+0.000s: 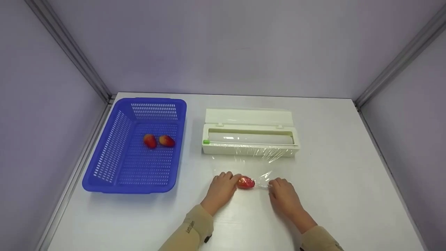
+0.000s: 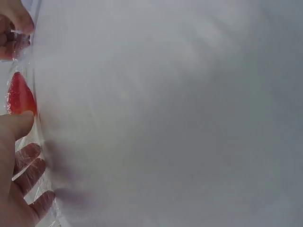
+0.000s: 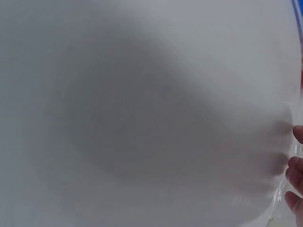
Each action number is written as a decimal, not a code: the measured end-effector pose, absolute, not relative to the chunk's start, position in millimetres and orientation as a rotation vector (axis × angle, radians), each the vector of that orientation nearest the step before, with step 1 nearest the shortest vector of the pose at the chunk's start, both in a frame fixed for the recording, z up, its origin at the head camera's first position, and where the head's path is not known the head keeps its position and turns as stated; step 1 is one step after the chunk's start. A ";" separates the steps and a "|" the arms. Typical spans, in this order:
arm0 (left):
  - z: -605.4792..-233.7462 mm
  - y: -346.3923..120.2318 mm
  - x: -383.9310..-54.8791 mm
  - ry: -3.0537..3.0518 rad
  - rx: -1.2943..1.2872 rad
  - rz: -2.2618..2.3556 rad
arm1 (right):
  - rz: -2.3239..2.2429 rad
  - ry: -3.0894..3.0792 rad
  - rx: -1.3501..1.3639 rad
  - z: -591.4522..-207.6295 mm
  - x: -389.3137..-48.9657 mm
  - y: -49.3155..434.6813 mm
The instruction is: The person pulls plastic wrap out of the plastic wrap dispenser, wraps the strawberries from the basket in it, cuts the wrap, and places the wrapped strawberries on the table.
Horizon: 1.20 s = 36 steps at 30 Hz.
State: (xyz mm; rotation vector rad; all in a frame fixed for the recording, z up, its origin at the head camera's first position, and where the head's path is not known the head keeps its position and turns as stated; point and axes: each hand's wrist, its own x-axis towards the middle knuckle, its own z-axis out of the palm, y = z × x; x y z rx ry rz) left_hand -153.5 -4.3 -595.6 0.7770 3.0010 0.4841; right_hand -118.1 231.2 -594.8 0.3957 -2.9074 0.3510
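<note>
A sheet of clear plastic wrap (image 1: 264, 175) stretches forward from a white dispenser box (image 1: 251, 150) toward both hands. At its near side lies a red-and-yellow fruit (image 1: 246, 182), mango-like in shape, with film over it. My left hand (image 1: 222, 190) is at the fruit's left end. In the left wrist view its thumb touches the fruit (image 2: 21, 97), while the other fingers, spread a little, show through the film. To the fruit's right, my right hand (image 1: 284, 195) pinches the gathered wrap with curled fingers. Only the right fingertips (image 3: 294, 175) show in the right wrist view, beside the film.
A blue plastic basket (image 1: 176, 164) stands on the left, with two more red-and-yellow fruits (image 1: 150, 141) inside. The dispenser's lid (image 1: 249, 116) is raised, showing the roll (image 1: 251, 138); a small green piece (image 1: 206, 142) sits at its left end. Walls enclose the white table (image 1: 331, 146).
</note>
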 end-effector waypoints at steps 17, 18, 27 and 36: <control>-597.5 -22.1 -163.9 2.977 0.709 0.526 | 1.250 -2.942 -0.211 -589.4 -131.5 268.9; -597.6 -24.0 -165.0 2.976 0.701 0.560 | 1.264 -2.939 -0.233 -589.3 -133.0 269.3; -595.9 -36.0 -169.8 2.995 0.652 0.757 | 1.176 -2.995 -0.287 -589.5 -143.6 266.8; -594.0 -30.2 -176.2 3.001 0.476 0.704 | 0.856 -3.055 -0.278 -593.5 -149.1 255.5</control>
